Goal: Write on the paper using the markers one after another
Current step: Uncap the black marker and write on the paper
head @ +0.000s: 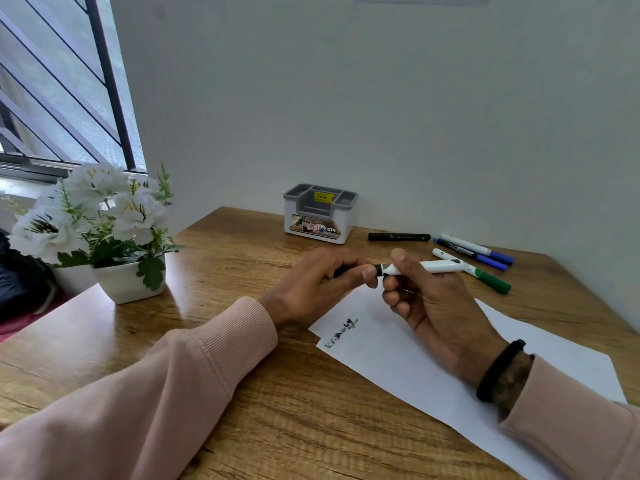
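A white marker with a black cap [433, 267] is held level above the white paper [391, 355]. My right hand [429, 299] grips its white barrel. My left hand [318, 282] is closed around the black cap end, which its fingers mostly hide. The paper lies on the wooden table and carries one word in black ink [341, 332] near its left corner. More markers lie beyond the paper: a black one [398, 236], two blue ones [474, 251] and a green one [485, 277].
A grey and white desk organiser [320, 213] stands at the back by the wall. A white pot of white flowers [128, 278] sits at the table's left side below a barred window. The wall bounds the table behind and to the right.
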Tool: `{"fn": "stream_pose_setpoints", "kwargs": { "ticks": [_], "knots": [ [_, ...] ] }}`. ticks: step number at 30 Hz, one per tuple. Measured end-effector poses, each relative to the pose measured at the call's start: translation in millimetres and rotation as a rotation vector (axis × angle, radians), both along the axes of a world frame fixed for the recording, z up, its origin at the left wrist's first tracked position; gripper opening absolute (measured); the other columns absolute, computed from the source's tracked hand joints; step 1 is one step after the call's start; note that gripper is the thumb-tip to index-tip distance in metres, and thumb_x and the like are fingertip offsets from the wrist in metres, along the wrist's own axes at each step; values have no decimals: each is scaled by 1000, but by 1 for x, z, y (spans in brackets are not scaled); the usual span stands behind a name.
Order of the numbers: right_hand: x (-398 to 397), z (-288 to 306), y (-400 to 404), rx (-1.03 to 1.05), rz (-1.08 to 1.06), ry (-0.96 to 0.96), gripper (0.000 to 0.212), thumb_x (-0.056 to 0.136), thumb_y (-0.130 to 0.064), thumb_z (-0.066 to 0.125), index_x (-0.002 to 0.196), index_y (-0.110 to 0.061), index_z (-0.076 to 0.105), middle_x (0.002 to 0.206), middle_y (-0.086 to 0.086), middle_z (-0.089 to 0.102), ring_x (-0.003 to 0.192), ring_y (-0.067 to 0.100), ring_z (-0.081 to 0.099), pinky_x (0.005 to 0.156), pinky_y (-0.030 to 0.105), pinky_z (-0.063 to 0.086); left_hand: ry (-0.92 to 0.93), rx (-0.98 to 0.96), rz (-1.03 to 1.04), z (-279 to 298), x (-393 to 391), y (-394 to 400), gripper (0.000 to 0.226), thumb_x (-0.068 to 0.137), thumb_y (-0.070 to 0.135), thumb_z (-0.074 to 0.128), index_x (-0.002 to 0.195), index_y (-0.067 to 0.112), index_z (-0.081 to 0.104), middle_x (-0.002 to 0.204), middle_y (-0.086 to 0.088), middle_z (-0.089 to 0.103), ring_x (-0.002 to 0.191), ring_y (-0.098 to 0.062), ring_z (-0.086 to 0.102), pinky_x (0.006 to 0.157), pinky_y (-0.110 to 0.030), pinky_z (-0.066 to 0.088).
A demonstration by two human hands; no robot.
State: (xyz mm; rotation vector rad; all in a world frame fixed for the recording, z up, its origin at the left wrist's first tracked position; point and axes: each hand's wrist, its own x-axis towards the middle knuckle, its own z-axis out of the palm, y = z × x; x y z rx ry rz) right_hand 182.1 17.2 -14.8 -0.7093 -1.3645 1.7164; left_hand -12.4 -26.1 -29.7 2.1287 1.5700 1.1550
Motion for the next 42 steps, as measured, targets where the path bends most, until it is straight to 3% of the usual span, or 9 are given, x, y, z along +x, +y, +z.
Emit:
{"fn": "stream_pose_setpoints", "kwargs": {
  "ticks": [8, 14, 17, 21, 25, 30, 35, 37, 42],
  "knots": [
    [-1, 0, -3, -98, 38, 42, 25, 90, -27, 72, 91, -3, 73, 70, 12, 73, 56, 15, 67, 50, 18, 57, 120, 180, 30, -3, 3, -4, 25, 105, 31, 54, 93, 18, 72, 80, 9, 62, 71, -13, 55, 61, -21, 40],
    [-2, 6, 2, -174, 1, 72, 25, 96, -27, 71, 81, -7, 74, 67, 7, 67, 53, 12, 61, 46, 16, 53, 75, 79, 48, 6, 8, 1, 24, 106, 42, 48, 96, 36, 69, 82, 13, 63, 75, -10, 57, 64, -26, 43],
    [-3, 7, 2, -163, 21, 108, 32, 96, -30, 71, 66, -19, 76, 65, 4, 59, 53, 12, 53, 44, 18, 44, -306, -59, 65, 14, 7, 4, 29, 109, 43, 37, 107, 36, 66, 86, 9, 60, 75, -13, 54, 68, -28, 42],
    [0, 3, -2, 21, 43, 85, 10, 96, -23, 69, 91, -14, 69, 73, 11, 61, 59, 18, 58, 47, 24, 47, -977, -210, -4, 14, -20, 4, 31, 97, 19, 34, 114, 18, 60, 79, -4, 52, 66, -16, 40, 62, -32, 32],
    [1, -1, -4, 259, 49, 67, 32, 98, -32, 65, 112, -4, 73, 94, 24, 72, 81, 34, 70, 61, 39, 57, -1276, -294, -148, 18, -29, 3, 40, 74, 3, 45, 110, 13, 57, 85, -6, 55, 68, -15, 46, 63, -29, 33],
    [0, -12, -10, 617, -93, -54, 37, 103, -33, 42, 117, -22, 75, 101, 6, 78, 89, 30, 75, 62, 40, 65, -1108, -284, -83, 17, -26, 7, 44, 93, -13, 38, 125, 7, 63, 97, -10, 65, 87, -19, 62, 76, -30, 48],
    [1, -13, -13, 734, -157, -123, 20, 103, -21, 63, 118, -27, 74, 92, -4, 77, 76, 24, 75, 58, 30, 62, -566, -186, 50, 12, -22, 1, 37, 104, -5, 46, 128, 14, 66, 116, -7, 71, 105, -19, 70, 91, -30, 59],
    [-1, -13, -16, 745, -150, -185, 29, 98, -9, 69, 115, -31, 74, 88, -12, 77, 68, 19, 74, 55, 26, 59, -337, -130, 140, 12, -19, 0, 40, 104, -3, 48, 134, 20, 63, 119, 0, 71, 104, -10, 71, 88, -24, 59],
    [-3, -17, -16, 784, -136, -337, 35, 95, -12, 72, 108, -44, 74, 102, -20, 76, 66, 22, 71, 49, 31, 54, -35, 62, 222, 12, -15, -5, 84, 102, 0, 54, 162, 43, 13, 126, 18, 69, 105, 8, 66, 88, -7, 51]
  ]
}}
